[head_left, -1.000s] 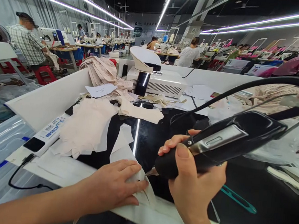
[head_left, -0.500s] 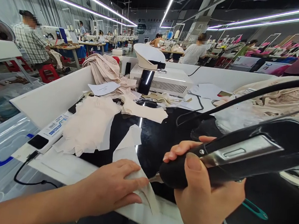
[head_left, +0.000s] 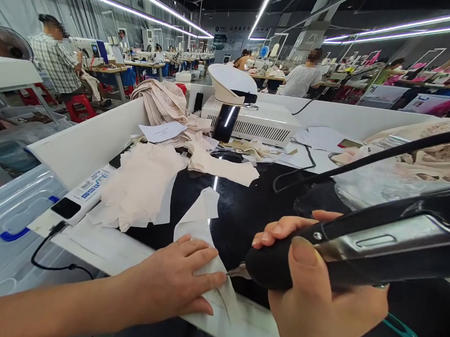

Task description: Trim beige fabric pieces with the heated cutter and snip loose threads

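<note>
My left hand [head_left: 189, 277] lies with fingers spread on a narrow off-white fabric piece [head_left: 202, 208], pressing it against the glossy black work surface [head_left: 261, 207]. Part of that piece hangs toward the front edge below my fingertips. Wrapped in my right hand [head_left: 316, 295] is a black corded hand tool [head_left: 359, 246] with a silver lever along its side. Its narrow metal tip [head_left: 240, 271] points left, close to my left index finger and the edge of the fabric. Whether the tip touches the fabric I cannot tell.
A stack of pale fabric pieces [head_left: 142, 183] lies left, beside a white device with a dark screen [head_left: 66, 208]. A phone [head_left: 226, 123] leans against a white vented box [head_left: 260, 119]. The black cable [head_left: 350, 163] arches across the right. A teal tool [head_left: 401, 328] lies front right.
The whole view has shifted slightly, so the table sits a little further right. The tool's tip is nearer my left index finger. Both hands keep about the same pose.
</note>
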`<state>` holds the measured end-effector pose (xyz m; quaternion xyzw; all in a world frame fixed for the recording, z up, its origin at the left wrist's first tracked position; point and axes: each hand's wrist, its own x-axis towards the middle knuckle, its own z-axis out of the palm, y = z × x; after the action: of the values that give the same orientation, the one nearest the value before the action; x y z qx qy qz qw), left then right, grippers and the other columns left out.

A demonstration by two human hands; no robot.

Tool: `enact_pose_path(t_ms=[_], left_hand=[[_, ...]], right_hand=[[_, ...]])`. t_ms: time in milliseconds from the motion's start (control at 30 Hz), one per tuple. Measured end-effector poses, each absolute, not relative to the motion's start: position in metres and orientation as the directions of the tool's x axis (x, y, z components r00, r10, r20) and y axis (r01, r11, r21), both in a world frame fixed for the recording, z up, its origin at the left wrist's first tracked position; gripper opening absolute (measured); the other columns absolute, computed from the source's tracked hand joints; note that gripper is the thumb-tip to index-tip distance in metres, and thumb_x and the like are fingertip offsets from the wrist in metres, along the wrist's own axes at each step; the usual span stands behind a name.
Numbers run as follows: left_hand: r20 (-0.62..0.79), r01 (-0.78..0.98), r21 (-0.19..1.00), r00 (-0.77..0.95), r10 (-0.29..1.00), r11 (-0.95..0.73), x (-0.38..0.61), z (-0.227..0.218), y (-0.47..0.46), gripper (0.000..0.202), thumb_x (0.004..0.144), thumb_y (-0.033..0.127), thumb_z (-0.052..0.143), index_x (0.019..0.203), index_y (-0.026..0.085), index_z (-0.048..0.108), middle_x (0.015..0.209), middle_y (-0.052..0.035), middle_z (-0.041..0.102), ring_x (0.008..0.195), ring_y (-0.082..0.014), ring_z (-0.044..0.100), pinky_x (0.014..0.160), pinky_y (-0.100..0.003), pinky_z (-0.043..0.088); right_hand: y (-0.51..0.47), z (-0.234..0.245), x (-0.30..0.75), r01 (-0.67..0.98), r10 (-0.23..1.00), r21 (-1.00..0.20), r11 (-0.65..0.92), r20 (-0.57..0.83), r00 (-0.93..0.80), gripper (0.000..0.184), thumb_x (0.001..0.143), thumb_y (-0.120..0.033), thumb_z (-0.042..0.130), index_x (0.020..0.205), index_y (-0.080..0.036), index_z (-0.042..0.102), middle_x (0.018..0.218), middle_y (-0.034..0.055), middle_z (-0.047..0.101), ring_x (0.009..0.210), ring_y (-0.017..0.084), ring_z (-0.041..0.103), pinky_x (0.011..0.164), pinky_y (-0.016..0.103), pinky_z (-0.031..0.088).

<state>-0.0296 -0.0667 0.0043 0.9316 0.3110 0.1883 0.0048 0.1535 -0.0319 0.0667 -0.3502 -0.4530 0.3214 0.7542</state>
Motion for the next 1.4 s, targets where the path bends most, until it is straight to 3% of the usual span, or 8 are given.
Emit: enact_pose_path(t_ms=[333,1000,1400], left_hand=[[0.267,0.623,0.021,0.750,0.605,-0.782,-0.028,-0.001,-0.071,0.061,0.099,0.060,0.069,0.143,0.019,0.057,0.146,-0.0208,0.062,0.133,-0.0348,0.059,0.110,-0.053,0.051],[0.288,0.604,0.082,0.747,0.599,-0.793,-0.028,0.001,-0.067,0.060,0.096,0.060,0.072,0.138,0.019,0.061,0.144,-0.0212,0.063,0.132,-0.0355,0.061,0.110,-0.052,0.052],[0.300,0.600,0.107,0.741,0.601,-0.793,-0.026,0.001,-0.070,0.061,0.095,0.057,0.076,0.141,0.019,0.061,0.145,-0.0227,0.062,0.134,-0.0367,0.059,0.111,-0.055,0.052]], right_hand=[[-0.029,0.072,0.149,-0.177,0.811,-0.840,0.513,0.407,0.420,0.036,0.073,-0.030,0.087,0.102,-0.026,0.065,0.069,-0.0054,0.068,0.057,0.019,0.063,0.054,0.036,0.057],[-0.010,0.077,0.140,-0.208,0.799,-0.807,0.553,0.442,0.408,0.036,0.072,-0.027,0.083,0.100,-0.026,0.062,0.066,-0.0075,0.068,0.053,0.017,0.062,0.049,0.032,0.054],[-0.008,0.066,0.143,-0.196,0.813,-0.810,0.553,0.472,0.342,0.037,0.081,-0.034,0.085,0.108,-0.025,0.061,0.071,-0.0060,0.068,0.060,0.017,0.062,0.058,0.034,0.056]])
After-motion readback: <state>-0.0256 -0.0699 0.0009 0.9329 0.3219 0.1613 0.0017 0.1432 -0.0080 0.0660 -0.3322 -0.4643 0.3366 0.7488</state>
